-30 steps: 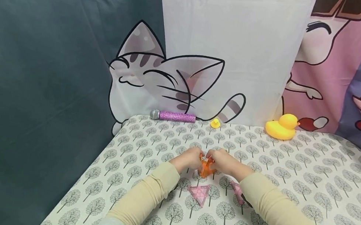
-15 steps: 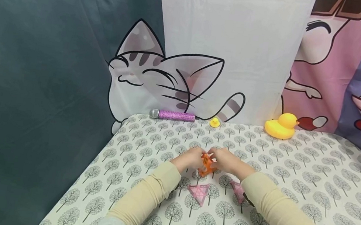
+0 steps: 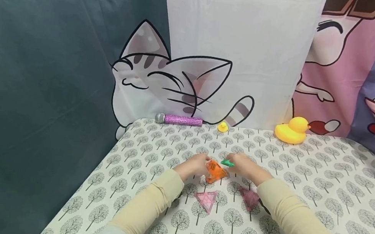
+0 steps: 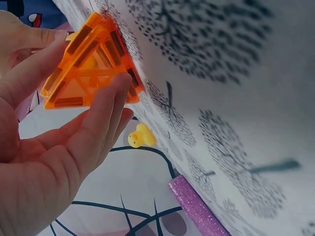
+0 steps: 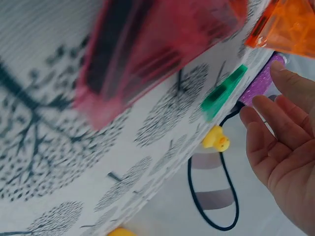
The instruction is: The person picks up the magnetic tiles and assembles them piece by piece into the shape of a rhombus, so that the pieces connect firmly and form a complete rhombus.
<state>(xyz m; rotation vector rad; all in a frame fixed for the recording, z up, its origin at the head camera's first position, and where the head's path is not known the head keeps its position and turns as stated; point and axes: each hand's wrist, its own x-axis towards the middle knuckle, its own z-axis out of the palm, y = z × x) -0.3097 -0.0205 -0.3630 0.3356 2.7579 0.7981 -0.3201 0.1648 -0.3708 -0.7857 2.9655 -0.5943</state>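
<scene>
In the head view, an orange see-through magnetic tile pyramid (image 3: 215,172) stands mid-table. My left hand (image 4: 59,142) holds it from the left, thumb on one side and fingertips on another. Apart from the pyramid, to its right, is my right hand (image 5: 288,130), its fingers loosely bent with nothing between them. A green magnetic tile (image 5: 224,93) lies on the cloth near my right fingertips; in the head view the hand partly covers it. Closer to me lie a pink triangular tile (image 3: 206,200) and a second pink tile (image 3: 249,198) beside my right sleeve.
Along the table's back edge are a purple glitter microphone (image 3: 179,120), a small yellow duck (image 3: 222,127) and a large yellow duck (image 3: 291,131). A tree-print cloth (image 3: 148,220) covers the table. Printed curtains (image 3: 244,42) hang behind.
My right hand has let go of the orange pyramid and moved slightly right. The green tile now shows beside it. My left hand stays at the pyramid. The right pink tile looks darker.
</scene>
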